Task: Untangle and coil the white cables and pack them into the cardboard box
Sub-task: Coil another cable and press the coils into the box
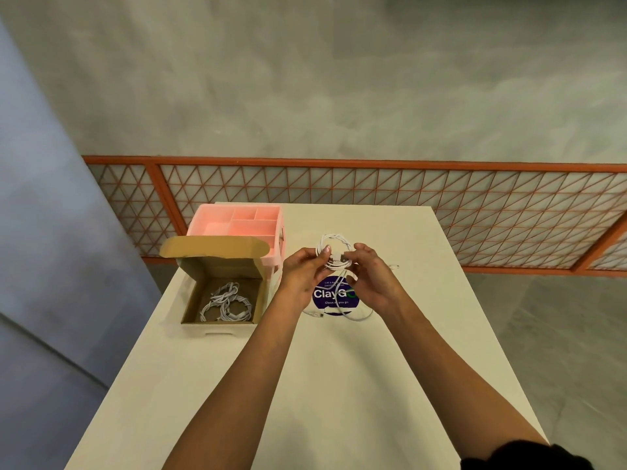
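Observation:
A small coil of white cable (pixel 334 244) is held above the white table (pixel 305 385). My left hand (pixel 303 271) pinches the coil at its left side. My right hand (pixel 371 276) pinches the cable's plug end at the coil's middle. The loose tail of this cable (pixel 353 315) hangs down and lies on the table with its small plug near a round purple sticker (pixel 334 293). The open cardboard box (pixel 190 305) stands to the left, and coiled white cables (pixel 225 303) lie inside it.
A pink plastic organiser (pixel 210 227) with several compartments stands behind the box at the table's far left. An orange mesh railing (pixel 441 198) runs beyond the table's far edge. A small pale item (pixel 393 266) lies on the table right of my hands.

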A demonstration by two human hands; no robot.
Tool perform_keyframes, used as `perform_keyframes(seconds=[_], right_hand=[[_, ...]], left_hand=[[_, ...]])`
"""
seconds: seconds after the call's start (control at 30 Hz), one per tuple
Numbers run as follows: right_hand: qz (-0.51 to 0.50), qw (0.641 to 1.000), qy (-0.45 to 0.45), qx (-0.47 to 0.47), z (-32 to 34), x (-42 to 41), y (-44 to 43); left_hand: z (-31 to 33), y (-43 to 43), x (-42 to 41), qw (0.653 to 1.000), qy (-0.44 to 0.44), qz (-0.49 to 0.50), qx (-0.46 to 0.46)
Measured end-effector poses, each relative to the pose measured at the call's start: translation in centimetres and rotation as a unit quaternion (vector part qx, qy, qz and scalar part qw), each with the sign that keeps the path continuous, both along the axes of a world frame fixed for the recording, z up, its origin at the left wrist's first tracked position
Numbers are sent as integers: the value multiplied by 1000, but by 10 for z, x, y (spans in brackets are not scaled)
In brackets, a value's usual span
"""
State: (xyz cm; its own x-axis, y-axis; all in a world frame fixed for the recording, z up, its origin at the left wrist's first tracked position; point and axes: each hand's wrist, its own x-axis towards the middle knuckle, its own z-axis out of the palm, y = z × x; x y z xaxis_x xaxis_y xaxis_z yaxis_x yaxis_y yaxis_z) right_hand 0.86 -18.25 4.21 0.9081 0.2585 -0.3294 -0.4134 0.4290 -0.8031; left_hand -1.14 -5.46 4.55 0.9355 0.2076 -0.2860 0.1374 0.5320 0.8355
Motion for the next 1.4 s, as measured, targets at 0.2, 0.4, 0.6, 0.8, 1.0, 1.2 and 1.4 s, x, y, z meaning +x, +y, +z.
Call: perform_keyframes(seconds=[0.2, 0.4, 0.6, 0.8, 1.0, 1.2, 1.4], right_hand=[[7, 999, 24, 48, -3, -2, 2], [22, 1000, -3, -2, -17, -1, 6], [-1, 997, -20, -78, -26, -1, 18], [-1, 998, -7, -59, -31, -6, 34], [-53, 998, 9, -26, -28, -10, 56], [-5, 999, 1, -49, -24, -14, 78], [66, 994, -7, -88, -28, -19, 99]], left_hand=[[-2, 4, 1, 1000, -26, -8, 13], [-12, 17, 2, 1000, -19, -7, 16], [-26, 30, -2, 999, -10, -25, 26], [-33, 50, -8, 999, 2, -9, 41], [-34, 66, -10, 999, 27, -27, 11], [-38, 89, -14, 1000, 21, -9, 9], [-39, 112, -25, 996, 38, -46, 63]])
